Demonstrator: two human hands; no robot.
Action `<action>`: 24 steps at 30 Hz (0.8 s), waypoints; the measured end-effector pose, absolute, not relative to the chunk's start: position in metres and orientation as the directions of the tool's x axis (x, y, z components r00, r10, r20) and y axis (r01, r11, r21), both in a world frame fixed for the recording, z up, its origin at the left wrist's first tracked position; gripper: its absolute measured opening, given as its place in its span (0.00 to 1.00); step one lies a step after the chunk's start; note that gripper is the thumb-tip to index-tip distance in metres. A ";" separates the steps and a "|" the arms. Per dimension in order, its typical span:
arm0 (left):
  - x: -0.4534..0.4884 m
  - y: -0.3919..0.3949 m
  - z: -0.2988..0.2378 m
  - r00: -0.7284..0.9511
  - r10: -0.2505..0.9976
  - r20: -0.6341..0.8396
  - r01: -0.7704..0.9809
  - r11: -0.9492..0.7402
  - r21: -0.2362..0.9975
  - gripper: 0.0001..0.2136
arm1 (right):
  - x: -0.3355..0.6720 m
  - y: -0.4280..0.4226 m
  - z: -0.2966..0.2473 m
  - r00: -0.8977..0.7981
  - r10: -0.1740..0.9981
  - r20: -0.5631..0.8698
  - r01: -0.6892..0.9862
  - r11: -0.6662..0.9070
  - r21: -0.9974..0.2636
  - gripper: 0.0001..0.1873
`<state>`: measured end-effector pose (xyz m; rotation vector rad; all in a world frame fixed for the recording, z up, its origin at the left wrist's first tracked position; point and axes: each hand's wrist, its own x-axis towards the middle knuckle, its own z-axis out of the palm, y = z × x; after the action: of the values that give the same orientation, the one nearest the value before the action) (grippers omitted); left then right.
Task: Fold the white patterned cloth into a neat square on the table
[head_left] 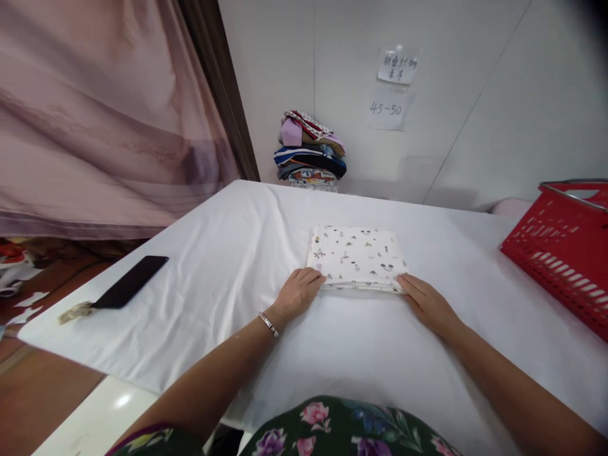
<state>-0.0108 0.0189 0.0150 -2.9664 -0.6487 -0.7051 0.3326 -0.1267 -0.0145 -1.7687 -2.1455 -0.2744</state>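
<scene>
A folded white cloth (pixel 356 256) with small scattered prints lies flat on the white-covered table in front of me. At its near left corner, my left hand (pixel 298 294) has its fingers together, gripping the edge. My right hand (pixel 430 306) takes the near right corner the same way, fingertips on top and the thumb low at the edge. Several layers show along the cloth's near side. What lies under the fingertips is hidden.
A white tablecloth (pixel 228 253) with creases covers the table. On the left lies a black phone (pixel 132 282) with a strap. A red plastic basket (pixel 565 247) stands at the right edge. Folded clothes (pixel 311 149) are stacked beyond the far edge, by the wall.
</scene>
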 end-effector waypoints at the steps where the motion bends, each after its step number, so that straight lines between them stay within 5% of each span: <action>1: -0.012 0.018 0.016 0.806 0.406 0.430 0.414 -0.907 0.079 0.13 | 0.333 -0.127 -0.016 -0.155 0.915 0.373 0.977 0.197 -0.076 0.23; 24: 0.023 0.018 0.042 0.692 0.571 0.441 0.518 -0.819 0.248 0.14 | 0.337 -0.121 0.008 -0.095 0.947 0.308 0.963 0.165 -0.213 0.22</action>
<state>0.0229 0.0182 0.0420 -2.9847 -0.9638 -0.8341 0.3371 -0.1208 0.0080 -1.8150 -2.0788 -0.0601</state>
